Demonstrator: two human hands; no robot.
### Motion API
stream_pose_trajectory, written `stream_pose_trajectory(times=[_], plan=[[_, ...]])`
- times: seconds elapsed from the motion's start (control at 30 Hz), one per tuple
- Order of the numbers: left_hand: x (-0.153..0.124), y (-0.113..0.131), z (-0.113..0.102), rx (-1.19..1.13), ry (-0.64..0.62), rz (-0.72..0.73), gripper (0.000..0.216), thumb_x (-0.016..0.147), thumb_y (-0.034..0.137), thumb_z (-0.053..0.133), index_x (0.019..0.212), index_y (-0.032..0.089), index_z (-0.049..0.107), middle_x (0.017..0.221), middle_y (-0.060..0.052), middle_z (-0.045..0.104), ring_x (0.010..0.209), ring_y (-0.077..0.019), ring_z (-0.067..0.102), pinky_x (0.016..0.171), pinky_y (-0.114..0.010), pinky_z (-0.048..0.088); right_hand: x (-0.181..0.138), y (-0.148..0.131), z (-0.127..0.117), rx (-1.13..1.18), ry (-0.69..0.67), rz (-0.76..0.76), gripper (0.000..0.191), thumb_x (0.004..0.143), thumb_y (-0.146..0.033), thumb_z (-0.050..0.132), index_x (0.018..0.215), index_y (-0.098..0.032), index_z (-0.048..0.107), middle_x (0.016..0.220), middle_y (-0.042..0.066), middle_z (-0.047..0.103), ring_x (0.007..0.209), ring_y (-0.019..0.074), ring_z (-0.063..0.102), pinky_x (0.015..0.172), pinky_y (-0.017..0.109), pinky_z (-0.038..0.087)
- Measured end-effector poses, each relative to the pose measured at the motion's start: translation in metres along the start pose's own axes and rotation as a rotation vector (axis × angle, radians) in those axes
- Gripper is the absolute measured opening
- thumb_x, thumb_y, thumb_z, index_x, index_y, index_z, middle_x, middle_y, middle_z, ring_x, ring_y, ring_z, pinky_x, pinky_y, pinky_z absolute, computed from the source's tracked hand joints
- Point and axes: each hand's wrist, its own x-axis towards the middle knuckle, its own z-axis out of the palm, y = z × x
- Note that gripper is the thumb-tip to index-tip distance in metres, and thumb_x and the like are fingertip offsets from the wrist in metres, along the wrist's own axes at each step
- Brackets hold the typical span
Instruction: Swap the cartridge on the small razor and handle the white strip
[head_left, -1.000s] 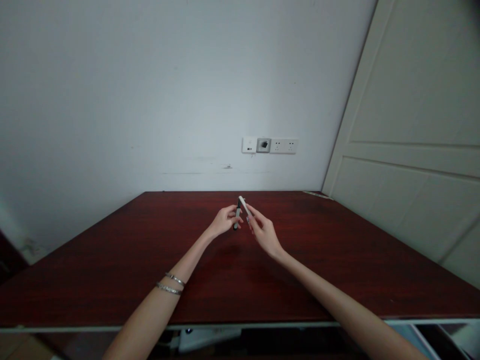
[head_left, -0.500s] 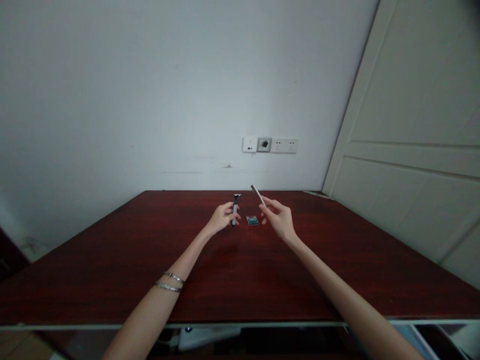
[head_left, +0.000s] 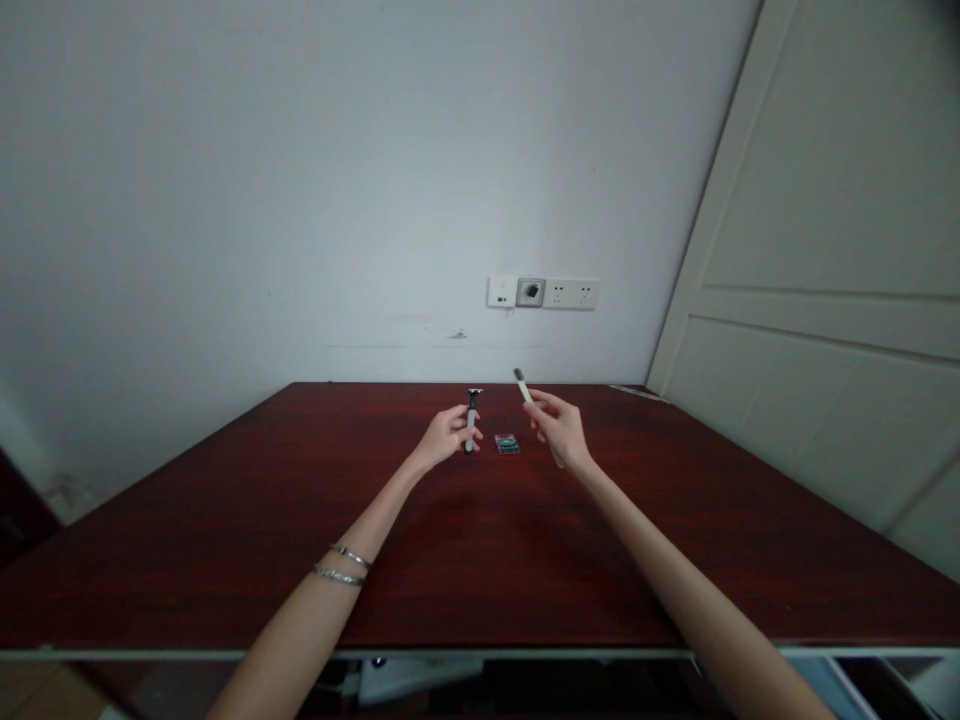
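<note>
My left hand (head_left: 448, 436) is closed around the grey-and-black handle of a razor (head_left: 470, 425), whose head points up and away from me. Pinched in my right hand (head_left: 559, 428) is a slim white-handled brush (head_left: 525, 387) with dark bristles at its raised far end, tilted to the left. The brush's lower end shows below the palm. On the table between the two hands lies a small flat clear pack (head_left: 507, 444) with teal contents, touched by neither hand.
The dark red wooden table (head_left: 480, 560) runs back to a white wall with sockets (head_left: 570, 293) and a switch plate (head_left: 502, 291). A pale panelled door (head_left: 825, 240) stands to the right. Below the front edge is a shelf with a white item (head_left: 420, 680).
My right hand has turned the brush, so its bristle end has shifted slightly right and its lower end now shows under the palm. The left hand with the razor stays nearly still.
</note>
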Motion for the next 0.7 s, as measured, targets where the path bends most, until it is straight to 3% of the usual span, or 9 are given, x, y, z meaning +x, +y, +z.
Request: stream_pose_trajectory(times=[0.1,0.23,0.4,0.53,0.7], plan=[[0.0,0.0,0.0,0.0,-0.003,0.004,0.024,0.073,0.019,0.058,0.095,0.013,0.05,0.075,-0.007,0.066,0.055,-0.0133,0.063,0.047,-0.019,0.044,0.001,0.003,0.0,-0.052,-0.006,-0.028,0.049,0.067,-0.045,0.063,0.102,-0.011,0.065,0.061,0.001,0.059,0.041,0.0074,0.046,0.031,0.018,0.035],[0.0,0.001,0.001,0.013,-0.001,0.008,0.024,0.073,0.019,0.058,0.095,0.013,0.05,0.075,-0.008,0.066,0.055,-0.0145,0.063,0.047,-0.02,0.044,0.003,0.005,-0.004,-0.202,0.018,-0.113,0.047,0.071,-0.046,0.059,0.101,-0.011,0.067,0.076,0.008,0.065,0.056,0.0143,0.057,0.042,0.025,0.049],[0.001,-0.001,0.001,0.019,-0.012,0.013,0.026,0.072,0.02,0.059,0.096,0.013,0.05,0.073,-0.007,0.065,0.054,-0.0145,0.063,0.048,-0.021,0.045,0.01,0.006,-0.011,-0.7,-0.014,-0.238,0.028,0.076,-0.035,0.055,0.087,-0.016,0.072,0.078,0.009,0.069,0.071,0.0196,0.062,0.064,0.028,0.048],[0.001,-0.001,0.002,0.026,-0.017,0.002,0.026,0.072,0.017,0.058,0.096,0.012,0.051,0.072,-0.006,0.065,0.053,-0.0139,0.063,0.046,-0.019,0.044,0.012,0.013,-0.011,-1.038,-0.149,-0.097,0.022,0.076,-0.027,0.053,0.079,-0.017,0.073,0.076,0.011,0.07,0.078,0.023,0.065,0.068,0.026,0.043],[0.0,0.0,0.002,0.031,-0.017,0.01,0.025,0.073,0.017,0.057,0.097,0.012,0.05,0.073,-0.007,0.065,0.054,-0.0138,0.063,0.045,-0.018,0.043,0.008,0.029,-0.009,-1.259,-0.224,0.08,0.025,0.077,-0.023,0.049,0.077,-0.013,0.071,0.081,0.017,0.069,0.079,0.0268,0.065,0.064,0.027,0.042]])
